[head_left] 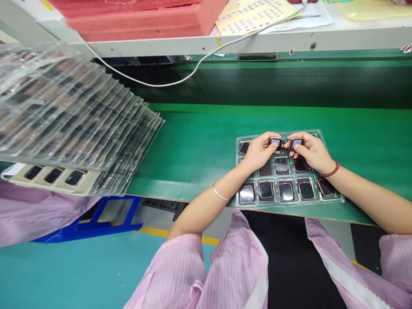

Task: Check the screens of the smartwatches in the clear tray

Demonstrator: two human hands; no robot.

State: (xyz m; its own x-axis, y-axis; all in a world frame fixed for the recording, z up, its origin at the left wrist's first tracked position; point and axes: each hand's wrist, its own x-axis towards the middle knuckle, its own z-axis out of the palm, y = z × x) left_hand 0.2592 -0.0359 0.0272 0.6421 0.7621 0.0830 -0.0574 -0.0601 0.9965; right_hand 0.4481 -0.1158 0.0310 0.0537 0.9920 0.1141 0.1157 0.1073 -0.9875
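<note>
A clear plastic tray lies near the front edge of the green bench, with several dark square watch faces in its pockets. Over its back row, my left hand grips a watch face with a lit screen, thumb on the glass. Close beside it, my right hand holds another lit watch face, its thumb also on the screen. Below the hands, one watch face sits in the middle row. A middle-row pocket left of it shows only a dark surface.
Tall stacked clear trays lean at the left, beside a beige tray holding dark square pieces. A white cable hangs from the shelf, which carries red foam and a yellow sheet. A pink sleeve shows at left.
</note>
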